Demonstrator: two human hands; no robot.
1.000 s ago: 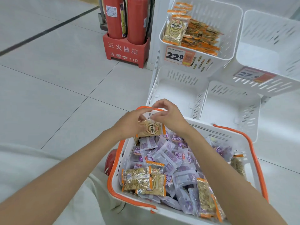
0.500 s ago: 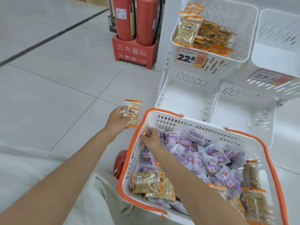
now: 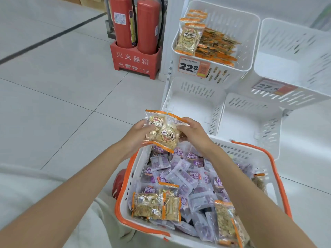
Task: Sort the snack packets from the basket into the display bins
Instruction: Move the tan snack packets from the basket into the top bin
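Note:
A white basket with orange rim (image 3: pixel 123 208) sits low in front of me, full of purple snack packets (image 3: pixel 180 176) and a few orange-edged nut packets (image 3: pixel 155 206). Above its far left corner my left hand (image 3: pixel 138 133) holds one orange-edged packet (image 3: pixel 155 122). My right hand (image 3: pixel 193 133) pinches a second orange-edged packet (image 3: pixel 169 136) that overlaps the first. The upper left display bin (image 3: pixel 232 20) holds several matching orange packets (image 3: pixel 213 45).
Three more white bins: upper right (image 3: pixel 293 51), lower left (image 3: pixel 189 106), lower right (image 3: pixel 250 120). Price tags read 22.8 (image 3: pixel 194 67) and 27 (image 3: pixel 272 86). Two red fire extinguishers (image 3: pixel 136 24) stand in a red box on the tiled floor at left.
My right hand came out of the basket with a second orange-edged packet and brought it against the one in my left hand. My left hand shifted right, over the basket corner.

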